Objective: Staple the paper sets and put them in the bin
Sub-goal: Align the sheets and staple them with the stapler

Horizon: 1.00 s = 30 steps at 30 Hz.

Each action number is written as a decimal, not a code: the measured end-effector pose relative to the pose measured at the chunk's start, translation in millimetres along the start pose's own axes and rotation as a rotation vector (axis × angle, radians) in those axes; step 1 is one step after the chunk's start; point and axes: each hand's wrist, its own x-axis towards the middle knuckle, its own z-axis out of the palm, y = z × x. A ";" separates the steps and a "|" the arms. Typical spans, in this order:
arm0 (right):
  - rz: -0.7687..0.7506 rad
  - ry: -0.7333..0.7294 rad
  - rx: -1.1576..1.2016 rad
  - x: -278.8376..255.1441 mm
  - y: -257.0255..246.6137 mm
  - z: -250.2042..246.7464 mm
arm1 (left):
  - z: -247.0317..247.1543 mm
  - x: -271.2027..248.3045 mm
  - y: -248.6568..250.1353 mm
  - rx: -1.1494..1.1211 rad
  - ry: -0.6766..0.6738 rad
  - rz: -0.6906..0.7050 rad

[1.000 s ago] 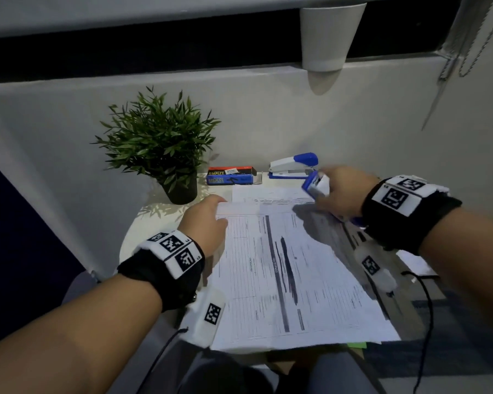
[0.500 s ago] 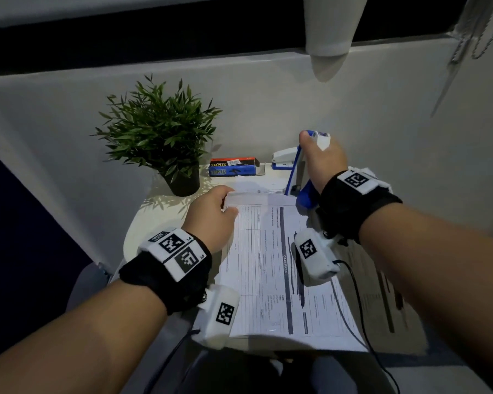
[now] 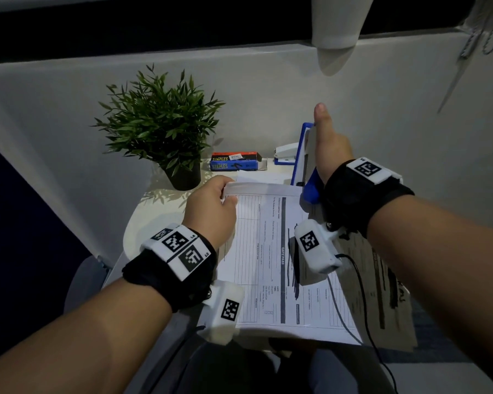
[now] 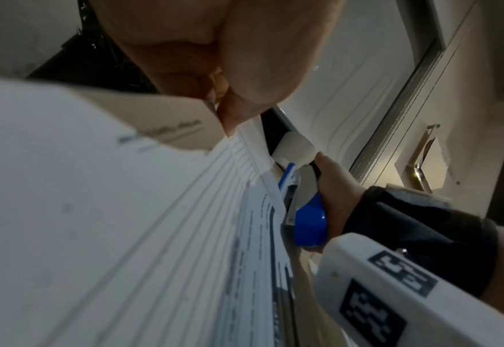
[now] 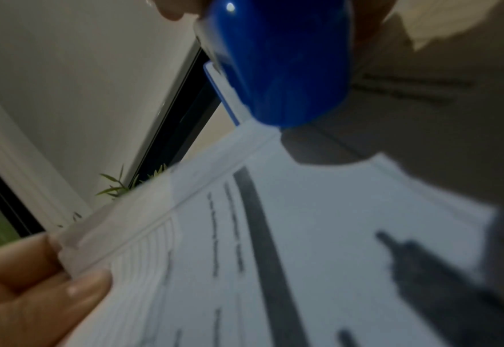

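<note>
My left hand (image 3: 211,207) has its fingers (image 5: 75,291) curled round the far left corner of the white printed paper set (image 3: 271,260), thumb on top, pinching the sheets and lifting that corner off the small pale surface (image 3: 154,211); the left wrist view shows the corner bent up against my fingertips (image 4: 238,112), which the head view hides behind my knuckles. My right hand (image 3: 329,155) grips the blue and white plastic stapler (image 3: 306,163) upright, nose up, thumb stretched straight along its top arm, at the far right corner of the paper set. From the left wrist view I can see the stapler's mouth standing open beside the paper's edge; whether the sheets are inside it I cannot tell. The right wrist view gives me only the stapler's rounded blue rear end (image 5: 280,63) hanging over the blurred page. Under the held set lie more printed sheets (image 3: 387,294), reaching out to the right. At the back of the surface sit a second white and blue stapler (image 3: 285,155), partly hidden by the one I hold, an orange and blue box of staples (image 3: 235,161), and a green leafy plant in a dark pot (image 3: 160,129). Both forearms reach forward, each wrist wearing a black strap with white marker blocks.
</note>
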 end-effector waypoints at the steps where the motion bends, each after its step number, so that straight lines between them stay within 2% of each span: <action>1: -0.002 -0.011 -0.016 -0.9 0.8 1.2 | 0.3 -0.6 2.1 -0.019 0.000 0.005; 6: 0.024 0.035 -0.009 -6.9 0.2 4.5 | 0.7 -4.1 7.9 -0.067 -0.009 0.038; 10: 0.025 -0.016 0.038 -5.6 1.8 3.3 | 0.7 -6.7 8.6 -0.067 -0.032 0.049; 17: -0.018 -0.012 0.089 -5.9 6.1 4.9 | 2.1 -5.3 5.8 -0.010 -0.110 0.045; 21: -0.077 0.088 0.269 -8.4 0.3 -7.8 | -0.1 0.8 11.3 -0.025 -0.061 0.059; 26: -0.336 0.315 0.398 -10.1 -20.4 -35.0 | 1.0 3.5 12.5 -0.010 -0.056 0.088; 28: -0.343 0.334 0.377 -6.2 -26.6 -46.2 | 0.0 1.9 10.2 -0.005 -0.046 0.087; 30: -0.315 0.277 0.270 -2.1 -29.1 -53.5 | -1.3 1.0 7.2 0.021 -0.043 0.065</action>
